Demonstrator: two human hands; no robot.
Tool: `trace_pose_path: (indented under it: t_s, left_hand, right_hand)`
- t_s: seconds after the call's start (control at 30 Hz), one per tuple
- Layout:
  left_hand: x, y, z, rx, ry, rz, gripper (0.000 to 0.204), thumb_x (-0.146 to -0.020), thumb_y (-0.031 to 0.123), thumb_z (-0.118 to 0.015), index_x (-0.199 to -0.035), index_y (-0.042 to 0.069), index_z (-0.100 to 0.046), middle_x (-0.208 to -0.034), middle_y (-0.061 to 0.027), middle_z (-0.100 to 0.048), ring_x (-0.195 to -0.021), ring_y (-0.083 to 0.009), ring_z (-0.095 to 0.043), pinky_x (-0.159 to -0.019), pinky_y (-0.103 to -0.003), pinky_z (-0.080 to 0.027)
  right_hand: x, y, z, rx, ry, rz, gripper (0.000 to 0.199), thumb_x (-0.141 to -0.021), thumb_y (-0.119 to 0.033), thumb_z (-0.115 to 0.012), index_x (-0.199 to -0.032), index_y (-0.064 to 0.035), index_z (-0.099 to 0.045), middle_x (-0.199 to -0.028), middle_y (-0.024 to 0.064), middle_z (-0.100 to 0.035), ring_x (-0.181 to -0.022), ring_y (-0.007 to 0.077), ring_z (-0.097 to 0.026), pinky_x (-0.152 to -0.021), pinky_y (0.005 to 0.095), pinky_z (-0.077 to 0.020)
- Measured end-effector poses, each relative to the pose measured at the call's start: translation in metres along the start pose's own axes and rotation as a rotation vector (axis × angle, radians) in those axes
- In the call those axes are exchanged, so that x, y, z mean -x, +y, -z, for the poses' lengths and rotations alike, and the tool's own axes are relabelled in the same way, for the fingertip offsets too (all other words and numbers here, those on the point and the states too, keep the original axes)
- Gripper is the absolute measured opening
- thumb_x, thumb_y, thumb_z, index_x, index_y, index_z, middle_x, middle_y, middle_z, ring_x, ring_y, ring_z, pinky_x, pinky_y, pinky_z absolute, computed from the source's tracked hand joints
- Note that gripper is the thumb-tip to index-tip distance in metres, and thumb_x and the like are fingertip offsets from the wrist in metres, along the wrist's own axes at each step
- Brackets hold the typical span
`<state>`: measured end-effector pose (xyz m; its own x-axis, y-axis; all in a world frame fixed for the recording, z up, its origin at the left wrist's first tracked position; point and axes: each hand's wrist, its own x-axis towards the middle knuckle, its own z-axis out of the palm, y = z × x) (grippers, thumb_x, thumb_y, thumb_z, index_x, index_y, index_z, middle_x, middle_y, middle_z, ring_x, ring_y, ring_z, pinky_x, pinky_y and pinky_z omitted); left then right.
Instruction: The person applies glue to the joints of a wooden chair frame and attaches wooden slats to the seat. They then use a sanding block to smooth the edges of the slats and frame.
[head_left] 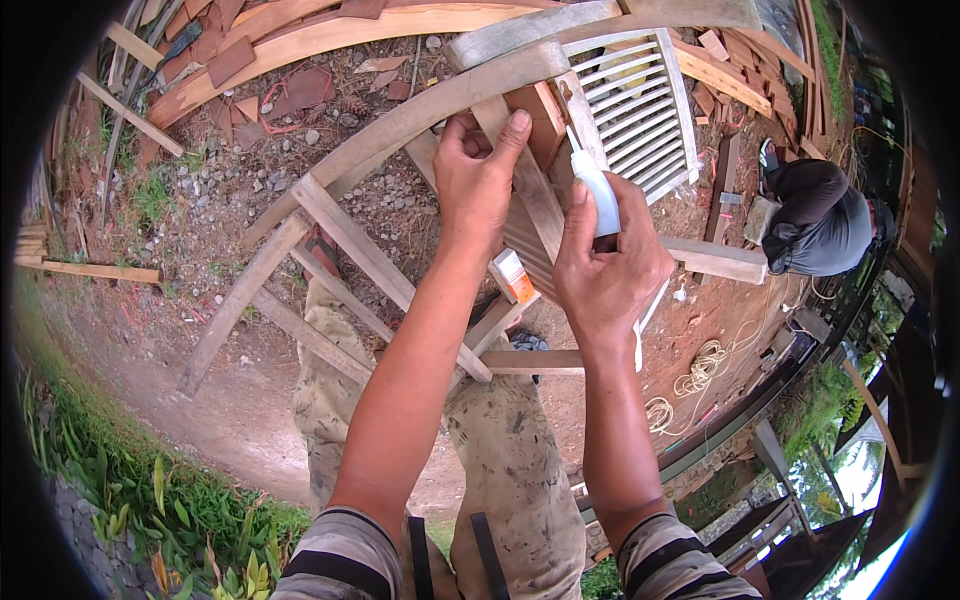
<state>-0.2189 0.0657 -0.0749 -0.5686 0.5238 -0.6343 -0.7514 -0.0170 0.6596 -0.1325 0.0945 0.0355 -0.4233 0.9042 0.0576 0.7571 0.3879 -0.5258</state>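
Note:
In front of me lies a weathered wooden chair frame (400,115) with curved rails and straight legs. My left hand (475,185) grips a wooden slat (532,190) of it, thumb on the near face and fingers curled behind. A small pale-blue squeeze bottle (598,196) with a thin white nozzle is held in my right hand (612,265). Its tip points up, close beside a worn wooden upright (582,118). Between my forearms, a small white-and-orange container (514,276) rests on a lower piece of the frame.
Behind the frame stands a slatted wooden panel (640,105). Timber offcuts (235,62) and long boards (330,45) are piled along the far side. To the right a person (825,225) crouches, and coiled rope (705,365) lies on the dirt. Plants (150,510) grow at lower left.

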Motion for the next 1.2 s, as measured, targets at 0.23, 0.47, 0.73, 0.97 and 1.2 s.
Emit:
trace_pose_path:
  t_s: [0.23, 0.47, 0.73, 0.97, 1.2]
  left_hand:
    - [0.001, 0.002, 0.000, -0.016, -0.004, 0.005, 0.052, -0.092, 0.032, -0.087, -0.124, -0.003, -0.065, -0.102, -0.0107, -0.075, -0.089, -0.0123, -0.068, -0.078, -0.028, -0.054]
    - [-0.001, 0.004, 0.002, -0.027, -0.006, 0.020, 0.050, -0.093, 0.031, -0.086, -0.124, -0.003, -0.065, -0.102, -0.0104, -0.075, -0.091, -0.0130, -0.069, -0.080, -0.029, -0.055]
    - [0.012, 0.032, -0.007, 0.019, -0.074, 0.147, 0.060, -0.095, 0.028, -0.082, -0.140, 0.000, -0.053, -0.125, -0.0117, -0.069, -0.112, -0.0158, -0.066, -0.088, -0.032, -0.054]
    - [0.009, 0.032, -0.008, -0.202, -0.137, 0.151, 0.082, -0.094, 0.058, -0.075, -0.154, 0.012, -0.045, -0.142, -0.0116, -0.058, -0.128, -0.0231, -0.059, -0.100, -0.046, -0.049]
    - [0.008, 0.036, -0.003, -0.282, -0.105, 0.198, 0.087, -0.093, 0.063, -0.074, -0.155, 0.011, -0.044, -0.151, -0.0107, -0.052, -0.136, -0.0267, -0.053, -0.108, -0.054, -0.044]
  right_hand:
    - [-0.020, -0.003, -0.010, -0.013, 0.031, 0.074, 0.015, -0.093, -0.010, -0.076, -0.106, -0.0029, -0.071, -0.078, 0.0141, -0.071, -0.058, 0.0243, -0.072, -0.054, 0.0352, -0.0547]
    - [-0.030, -0.007, -0.016, 0.020, 0.023, 0.094, 0.015, -0.094, -0.012, -0.075, -0.105, -0.0032, -0.071, -0.076, 0.0140, -0.071, -0.056, 0.0235, -0.070, -0.052, 0.0353, -0.0532]
    - [0.016, 0.009, 0.005, -0.145, -0.010, -0.230, 0.017, -0.102, -0.016, -0.070, -0.112, -0.0019, -0.068, -0.077, 0.0110, -0.072, -0.061, 0.0145, -0.068, -0.057, 0.0305, -0.0527]
    - [0.064, 0.024, 0.021, -0.460, -0.006, -0.354, 0.021, -0.106, -0.010, -0.063, -0.121, 0.0022, -0.056, -0.091, 0.0121, -0.077, -0.078, 0.0114, -0.069, -0.072, 0.0272, -0.0532]
    - [0.098, 0.019, 0.037, -0.536, -0.036, -0.413, 0.023, -0.106, -0.009, -0.064, -0.124, 0.0014, -0.054, -0.107, 0.0178, -0.078, -0.093, 0.0191, -0.075, -0.079, 0.0301, -0.0564]
